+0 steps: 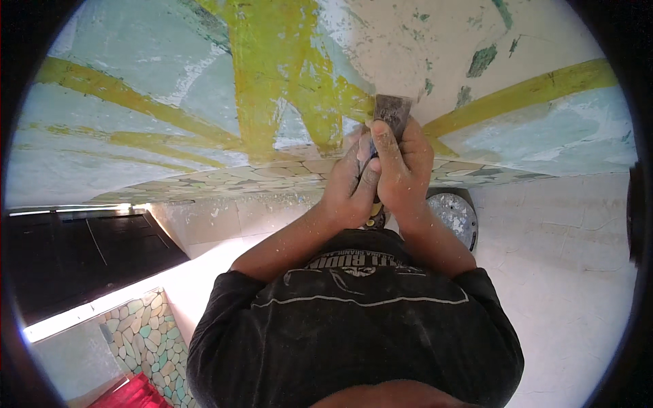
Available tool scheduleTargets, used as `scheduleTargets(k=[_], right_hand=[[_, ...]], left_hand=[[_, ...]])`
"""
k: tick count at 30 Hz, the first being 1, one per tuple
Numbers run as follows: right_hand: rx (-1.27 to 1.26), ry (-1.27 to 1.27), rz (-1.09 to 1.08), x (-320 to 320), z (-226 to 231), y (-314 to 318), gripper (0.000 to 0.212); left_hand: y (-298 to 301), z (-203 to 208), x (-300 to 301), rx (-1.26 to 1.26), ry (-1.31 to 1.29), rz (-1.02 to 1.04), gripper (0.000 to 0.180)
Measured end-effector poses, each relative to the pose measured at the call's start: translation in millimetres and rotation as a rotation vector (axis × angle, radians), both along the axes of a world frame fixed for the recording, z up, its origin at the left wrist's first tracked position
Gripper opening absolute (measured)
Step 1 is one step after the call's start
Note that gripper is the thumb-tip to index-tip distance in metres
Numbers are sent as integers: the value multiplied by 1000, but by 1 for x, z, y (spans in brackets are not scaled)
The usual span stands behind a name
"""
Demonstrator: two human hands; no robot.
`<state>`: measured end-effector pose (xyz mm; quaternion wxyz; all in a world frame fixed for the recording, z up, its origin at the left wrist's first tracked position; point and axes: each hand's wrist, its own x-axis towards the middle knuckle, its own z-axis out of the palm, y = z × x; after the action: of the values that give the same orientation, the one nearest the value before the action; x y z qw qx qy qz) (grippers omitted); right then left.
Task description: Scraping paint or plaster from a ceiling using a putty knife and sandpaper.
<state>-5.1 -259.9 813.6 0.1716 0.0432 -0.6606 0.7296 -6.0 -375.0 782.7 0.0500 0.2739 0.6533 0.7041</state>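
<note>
A grey, flat-bladed metal scraper [392,112] is held up before the yellow-green, pale-blue and white painted wall [279,75]; whether its edge touches is hard to tell. Its long axis runs away from the person, blade foremost, leaning slightly right. The right hand [403,173] grips it, thumb on the blade; the left hand [349,183] curls closed around the mostly hidden handle. The right forearm partly covers a round, white-spattered object [456,212].
</note>
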Motion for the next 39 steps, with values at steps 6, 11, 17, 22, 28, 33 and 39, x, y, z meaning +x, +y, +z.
scheduleTargets(k=[6,11,17,22,28,33,39], right_hand=[[-132,31,-18,0,-22,-7,20],[-20,63,-36,0,3,-8,21],[34,22,-50,-2,3,-5,19],[-4,105,-54,-3,1,-11,22],[-30,32,-19,-3,4,-10,22],[13,-31,-29,7,6,-12,17],[30,69,-28,-5,13,-8,16]], left_hand=[[3,-19,3,-68,-20,68,41],[-5,2,-1,-80,25,6,45],[-3,-10,1,-79,46,83,44],[-6,1,4,-45,-8,16,42],[-7,9,-5,-27,10,32,42],[-7,-8,3,-47,17,32,43],[-6,12,-4,22,-52,-20,43]])
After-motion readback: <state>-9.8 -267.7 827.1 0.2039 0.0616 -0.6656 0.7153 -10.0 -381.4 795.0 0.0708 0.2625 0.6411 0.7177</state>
